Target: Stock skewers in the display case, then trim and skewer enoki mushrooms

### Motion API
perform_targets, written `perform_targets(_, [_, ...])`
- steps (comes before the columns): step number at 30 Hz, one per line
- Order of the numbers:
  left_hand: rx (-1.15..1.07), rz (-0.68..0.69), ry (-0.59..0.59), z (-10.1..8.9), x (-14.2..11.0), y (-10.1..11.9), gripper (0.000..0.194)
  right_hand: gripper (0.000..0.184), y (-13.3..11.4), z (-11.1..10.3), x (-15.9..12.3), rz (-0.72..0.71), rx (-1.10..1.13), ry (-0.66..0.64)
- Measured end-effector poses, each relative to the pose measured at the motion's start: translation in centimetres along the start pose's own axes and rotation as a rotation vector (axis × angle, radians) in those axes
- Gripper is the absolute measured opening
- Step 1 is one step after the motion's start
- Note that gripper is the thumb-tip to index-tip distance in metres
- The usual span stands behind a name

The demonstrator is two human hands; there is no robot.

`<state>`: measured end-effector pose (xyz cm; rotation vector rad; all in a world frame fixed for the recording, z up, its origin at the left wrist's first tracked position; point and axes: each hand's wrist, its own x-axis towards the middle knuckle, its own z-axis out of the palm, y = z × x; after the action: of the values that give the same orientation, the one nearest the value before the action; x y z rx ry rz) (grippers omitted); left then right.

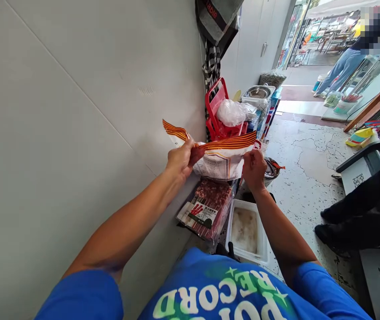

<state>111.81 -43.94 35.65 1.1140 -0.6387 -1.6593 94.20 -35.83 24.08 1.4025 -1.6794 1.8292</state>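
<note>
Both hands grip a printed plastic bag (214, 164), white with an orange-and-dark striped top band, held up at chest height. My left hand (180, 155) pinches its left side, where the striped edge spreads outward. Something dark red shows beside those fingers; whether it belongs to the bag I cannot tell. At the bag's right edge, my right hand (255, 168) is closed on the plastic. Below lies a clear pack of skewered meat (210, 204) with a black-and-white label. To its right stands a white plastic tub (263, 240) with brownish contents.
Along the left runs a white wall (76, 133). Ahead are a red folding chair (216, 95) and a steel bowl (257, 92) on a white container. At right are a seated person's dark-clothed legs (366, 209). Another person in jeans (338, 66) stands near the doorway.
</note>
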Motion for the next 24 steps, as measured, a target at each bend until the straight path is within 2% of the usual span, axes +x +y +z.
perform_targets(3, [0.057,-0.017,0.018,-0.9,-0.6,-0.1,0.007,0.016,0.6,0.8,-0.2,-0.029,-0.005,-0.03])
perform_targets(6, [0.134,-0.035,0.045,-0.3,-0.6,1.1,0.009,0.017,0.4,1.2,0.4,-0.093,-0.013,-0.059])
perform_targets(9, [0.126,-0.001,0.016,1.4,-2.0,2.6,0.008,0.017,-0.4,-0.1,2.0,-0.132,-0.009,-0.044])
perform_targets(12, [0.04,0.005,-0.079,2.9,-5.0,3.7,0.004,0.015,-1.7,-2.1,4.2,-0.126,-0.006,0.062])
perform_targets(14, [0.021,-0.016,-0.136,3.0,-6.7,4.0,0.002,0.014,-2.3,-2.8,5.5,-0.131,-0.017,0.129])
perform_targets(16, [0.055,-0.041,-0.143,1.8,-7.4,3.9,0.005,0.015,-2.4,-2.3,6.1,-0.141,-0.002,0.114])
perform_targets(18, [0.093,-0.077,-0.079,-0.6,-6.8,3.2,0.01,0.017,-2.3,-1.0,5.3,-0.137,0.065,0.007])
perform_targets(22, [0.033,-0.202,0.12,-6.4,-2.6,1.2,0.013,0.017,-1.4,2.9,0.9,-0.073,0.21,-0.21])
perform_targets(24, [0.029,-0.21,0.159,-8.5,-0.4,0.7,0.016,0.013,-0.6,5.1,-1.3,-0.024,0.251,-0.28])
